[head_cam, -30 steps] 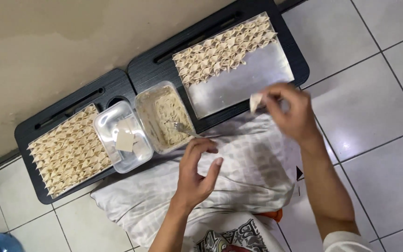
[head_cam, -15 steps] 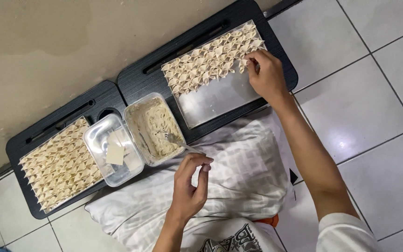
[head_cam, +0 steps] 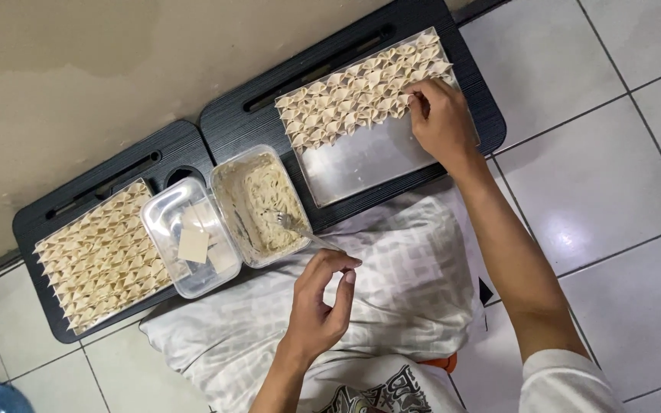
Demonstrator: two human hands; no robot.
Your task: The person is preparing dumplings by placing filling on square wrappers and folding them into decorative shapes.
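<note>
Right hand: the right hand point(head_cam: 441, 122) lies on the metal tray point(head_cam: 365, 157), fingers curled, pressing a folded dumpling point(head_cam: 413, 98) into the end of the last row near the tray's right edge.
Left hand: the left hand point(head_cam: 323, 302) hovers over the pillow point(head_cam: 407, 283), thumb and fingers loosely bent with nothing in them, just beside the fork point(head_cam: 300, 228) handle.
Filling: the tub of filling point(head_cam: 262, 205) sits at the front edge of the black lap desk point(head_cam: 231, 126), with the wrapper tub point(head_cam: 189, 237) touching its left side.
Full tray: a second tray point(head_cam: 101, 256) is packed with dumplings on the left lap desk point(head_cam: 93, 180).
Doing it well: I judge a light touch best; set the piece snug against its neighbours, in line with the row, without crushing the folds.
</note>
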